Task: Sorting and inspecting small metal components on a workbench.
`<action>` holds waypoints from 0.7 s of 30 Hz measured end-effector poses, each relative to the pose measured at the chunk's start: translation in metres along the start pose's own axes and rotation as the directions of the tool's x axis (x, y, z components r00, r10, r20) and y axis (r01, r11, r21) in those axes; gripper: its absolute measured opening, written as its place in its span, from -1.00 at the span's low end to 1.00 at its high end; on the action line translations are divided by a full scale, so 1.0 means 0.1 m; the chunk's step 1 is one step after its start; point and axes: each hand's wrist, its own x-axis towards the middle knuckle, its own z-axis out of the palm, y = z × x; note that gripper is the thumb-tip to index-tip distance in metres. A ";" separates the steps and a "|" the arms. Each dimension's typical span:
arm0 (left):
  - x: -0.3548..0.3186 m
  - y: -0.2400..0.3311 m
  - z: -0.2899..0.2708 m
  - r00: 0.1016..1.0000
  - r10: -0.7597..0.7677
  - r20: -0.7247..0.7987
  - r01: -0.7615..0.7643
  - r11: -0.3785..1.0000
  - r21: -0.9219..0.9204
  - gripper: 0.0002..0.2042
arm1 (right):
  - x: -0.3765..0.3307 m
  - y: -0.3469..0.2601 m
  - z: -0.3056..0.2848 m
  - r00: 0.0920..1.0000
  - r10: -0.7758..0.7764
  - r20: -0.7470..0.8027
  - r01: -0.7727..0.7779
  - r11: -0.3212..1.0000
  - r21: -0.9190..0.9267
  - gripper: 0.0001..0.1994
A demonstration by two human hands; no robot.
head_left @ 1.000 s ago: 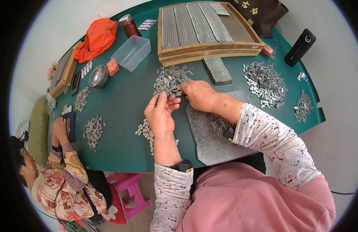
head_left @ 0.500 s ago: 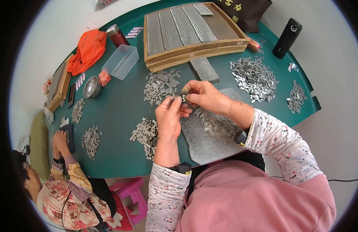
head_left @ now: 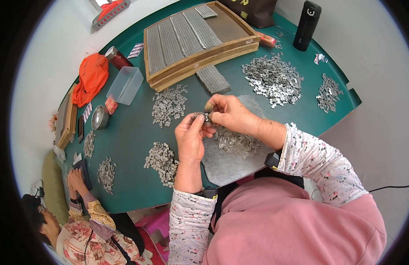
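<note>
Both hands meet above a grey mat, pinching a small silvery metal part (head_left: 206, 117) between their fingertips. My left hand (head_left: 191, 138) grips it from the left, thumb and forefinger pressed together. From the right, my right hand (head_left: 233, 114) closes thumb and forefinger on the same piece, whose exact shape is mostly hidden. Below the right hand lies a heap of thin metal pins (head_left: 237, 141) on the grey mat (head_left: 222, 170). Piles of small metal pieces surround the hands: one pile (head_left: 169, 105) beyond the left hand, another pile (head_left: 162, 162) left of its wrist.
A wooden tray (head_left: 204, 55) with rows of metal parts stands at the back, a finished-looking block of rows (head_left: 213, 79) before it. Larger piles (head_left: 275, 81) lie right. A black bottle (head_left: 307, 26), clear plastic box (head_left: 125, 86), metal bowl (head_left: 100, 117) and a co-worker's hands (head_left: 76, 181) are around.
The view has shifted and turned slightly, so the table's things sit differently in the picture. Both hands stay together on the small metal part, with only slight finger movement.
</note>
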 end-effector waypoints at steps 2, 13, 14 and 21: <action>-0.01 -0.01 0.05 1.000 0.017 0.017 -0.019 0.992 0.129 -0.91 | -0.05 0.02 -0.03 0.999 -0.043 -0.032 0.040 0.996 -0.079 -0.81; 0.06 0.00 0.38 0.987 0.099 0.130 -0.139 0.928 0.344 -0.88 | -0.29 -0.34 -0.54 0.987 -0.134 -0.092 0.114 0.975 -0.191 -0.84; 0.08 -0.05 0.35 0.995 0.057 0.076 -0.074 0.967 0.243 -0.88 | -0.29 -0.34 -0.63 0.977 -0.167 -0.131 0.126 0.952 -0.278 -0.83; 0.14 -0.12 0.22 0.997 -0.053 0.055 0.048 0.995 0.086 -0.87 | -0.43 -0.22 -0.84 0.957 -0.278 0.087 0.219 0.492 -0.843 -0.92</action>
